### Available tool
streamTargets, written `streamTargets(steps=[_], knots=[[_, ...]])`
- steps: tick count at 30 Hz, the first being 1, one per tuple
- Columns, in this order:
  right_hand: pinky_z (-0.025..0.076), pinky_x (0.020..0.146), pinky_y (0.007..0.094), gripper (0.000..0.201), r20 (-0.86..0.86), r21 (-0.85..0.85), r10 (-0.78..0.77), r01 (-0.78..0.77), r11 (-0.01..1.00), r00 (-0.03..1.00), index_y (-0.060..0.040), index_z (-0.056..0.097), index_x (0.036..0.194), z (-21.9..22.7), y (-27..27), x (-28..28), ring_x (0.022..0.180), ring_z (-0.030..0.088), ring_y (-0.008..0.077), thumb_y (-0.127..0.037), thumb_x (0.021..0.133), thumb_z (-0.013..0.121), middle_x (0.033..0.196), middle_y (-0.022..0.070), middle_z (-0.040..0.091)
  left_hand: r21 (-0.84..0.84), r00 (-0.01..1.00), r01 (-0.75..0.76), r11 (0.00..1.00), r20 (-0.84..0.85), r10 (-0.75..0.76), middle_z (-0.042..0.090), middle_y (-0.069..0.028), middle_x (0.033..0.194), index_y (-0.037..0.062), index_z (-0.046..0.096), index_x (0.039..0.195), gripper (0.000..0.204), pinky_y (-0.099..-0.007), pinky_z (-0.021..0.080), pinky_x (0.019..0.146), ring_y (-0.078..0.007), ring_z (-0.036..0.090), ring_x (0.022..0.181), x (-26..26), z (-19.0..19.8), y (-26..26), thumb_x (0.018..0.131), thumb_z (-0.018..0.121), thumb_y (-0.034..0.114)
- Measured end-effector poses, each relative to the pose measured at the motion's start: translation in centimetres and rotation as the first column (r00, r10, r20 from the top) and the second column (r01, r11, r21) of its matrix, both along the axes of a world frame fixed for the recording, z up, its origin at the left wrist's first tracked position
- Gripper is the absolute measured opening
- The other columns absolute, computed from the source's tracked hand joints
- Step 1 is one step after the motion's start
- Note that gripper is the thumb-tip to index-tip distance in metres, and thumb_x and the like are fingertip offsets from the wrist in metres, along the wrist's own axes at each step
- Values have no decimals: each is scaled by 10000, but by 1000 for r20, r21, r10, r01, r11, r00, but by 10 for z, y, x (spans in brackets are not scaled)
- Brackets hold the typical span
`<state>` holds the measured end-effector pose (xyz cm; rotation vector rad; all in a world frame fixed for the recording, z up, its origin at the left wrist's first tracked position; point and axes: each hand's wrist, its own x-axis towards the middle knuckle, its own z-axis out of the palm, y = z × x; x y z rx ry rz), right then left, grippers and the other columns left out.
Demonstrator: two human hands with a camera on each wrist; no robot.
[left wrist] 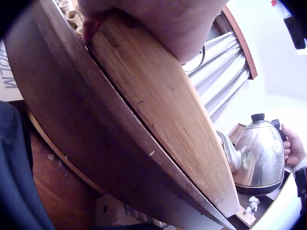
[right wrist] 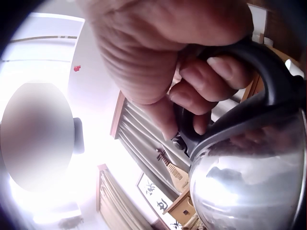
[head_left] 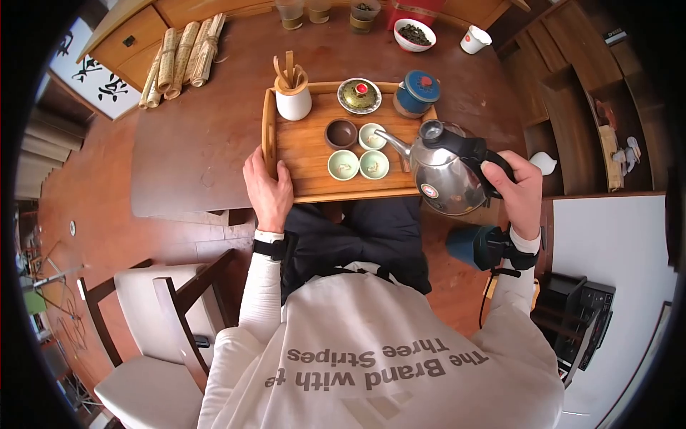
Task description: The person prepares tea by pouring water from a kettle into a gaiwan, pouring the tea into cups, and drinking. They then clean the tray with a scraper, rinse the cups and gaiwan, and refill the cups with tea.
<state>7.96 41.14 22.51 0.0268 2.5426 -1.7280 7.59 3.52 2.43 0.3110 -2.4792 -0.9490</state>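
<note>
My right hand [head_left: 522,187] grips the black handle of a steel kettle [head_left: 446,182], its fingers curled round the handle in the right wrist view. The kettle's spout points left, its tip over the rim of a pale green teacup [head_left: 369,140] on a wooden tray [head_left: 300,187]. My left hand [head_left: 270,187] holds the tray's near left corner, thumb on the inner side and fingers outside. Two more pale green teacups [head_left: 343,165] [head_left: 374,165] and a dark brown cup [head_left: 341,134] sit beside the first. Small pale marks show inside the green cups.
Along the tray's back stand a white holder [head_left: 294,105] with wooden tea tools, a lidded bowl [head_left: 359,96] and a blue-lidded jar [head_left: 416,94]. Farther back are bamboo scrolls [head_left: 187,58], a bowl of tea leaves [head_left: 415,37] and a white pitcher [head_left: 476,40]. A chair [head_left: 161,307] stands left.
</note>
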Motion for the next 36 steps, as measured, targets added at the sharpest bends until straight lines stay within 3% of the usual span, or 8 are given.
streamTargets(steps=[5,7,11,16,27,29,33,36], knots=[[499,638,248,226,-153,112,193,-177,978,969,40,731,982,7,-33,-18,696,611,64,-171,928,792,803,16,718,8,1000,-5,1000,-21,5,590,-234,1268,-32,527,1378,510,-480,453,1036,-418,542,1181,-1,-1,0,904,667,94],[495,611,268,245,-172,352,288,-214,911,942,26,732,972,15,-48,-25,645,592,73,-192,897,816,742,62,702,10,1000,-8,1000,-23,8,590,-234,1271,-34,528,1377,509,-479,453,1037,-418,542,1184,-1,-2,0,903,666,94],[481,579,312,284,-249,531,424,-243,812,871,11,734,969,22,-55,-40,586,601,189,-234,869,839,726,156,668,27,1000,-1,1000,-21,2,589,-235,1278,-39,529,1373,510,-480,453,1040,-419,540,1191,0,-1,0,900,668,92],[487,571,348,295,-163,633,465,-269,726,870,15,717,929,41,-40,-45,556,576,298,-241,856,844,693,181,635,14,999,-12,1000,-32,12,586,-235,1292,-42,529,1369,513,-480,452,1048,-419,537,1203,-1,-3,0,895,672,89],[459,513,348,291,-123,611,673,-479,631,730,-11,706,883,56,-71,-41,534,583,313,-249,826,865,659,146,623,25,1000,-17,1000,-24,18,586,-241,1287,-55,528,1359,509,-478,458,1046,-423,536,1207,-1,0,1,895,673,93],[442,494,363,298,-211,695,758,-451,560,617,-27,708,874,53,-84,-48,527,584,317,-278,828,862,642,127,618,17,999,-26,1000,-34,27,589,-245,1281,-55,529,1359,509,-478,460,1047,-425,541,1203,-2,-4,1,895,672,93],[473,514,399,311,-240,790,794,-362,494,559,-31,721,885,50,-98,-63,550,620,346,-312,837,845,647,132,640,20,999,-18,1000,-47,19,590,-247,1275,-56,530,1355,511,-480,461,1047,-428,544,1195,-1,-4,0,889,676,94],[493,536,407,312,-260,786,767,-333,521,586,-25,726,894,50,-93,-70,568,636,355,-313,838,833,653,149,646,27,999,-19,999,-32,20,588,-248,1273,-58,530,1350,507,-481,462,1044,-429,544,1193,-1,-2,1,887,675,93]])
